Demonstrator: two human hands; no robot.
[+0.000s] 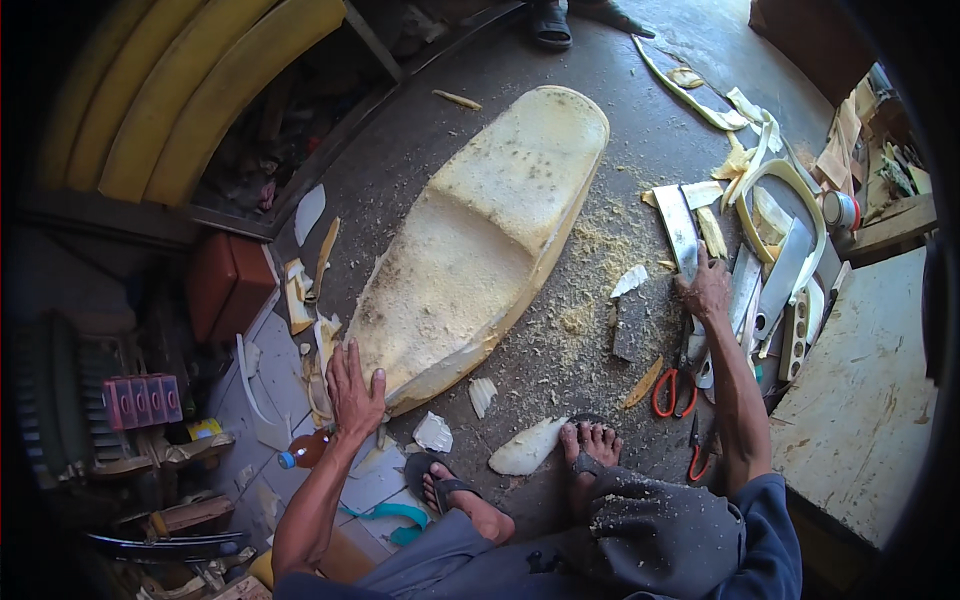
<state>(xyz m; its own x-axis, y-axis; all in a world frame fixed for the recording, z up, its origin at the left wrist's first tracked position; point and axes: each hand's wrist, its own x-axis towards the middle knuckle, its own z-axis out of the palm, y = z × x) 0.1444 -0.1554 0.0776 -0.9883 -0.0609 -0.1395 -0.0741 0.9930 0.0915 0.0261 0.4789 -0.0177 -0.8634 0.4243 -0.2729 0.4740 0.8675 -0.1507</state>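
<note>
A long cream foam seat pad (470,240), like a motorcycle seat, lies at a slant on the floor, its surface rough and dark-speckled. My left hand (355,395) rests on its near left end, fingers apart and thumb out. Off to the right, my right hand (706,288) is at the near end of a wide, flat metal blade (676,228), fingers curled over it and the index finger stretched along it. Whether a handle lies beneath that palm is hidden. Foam crumbs (590,270) are scattered between the pad and the blade.
Red-handled scissors (675,392), metal strips (783,275), foam offcuts (760,135) and a can (841,210) lie at right, beside a pale board (860,390). An orange-brown bottle (305,450) lies at left. Yellow curved foam pieces (230,90) sit far left. Another person's feet (552,25) stand at the back.
</note>
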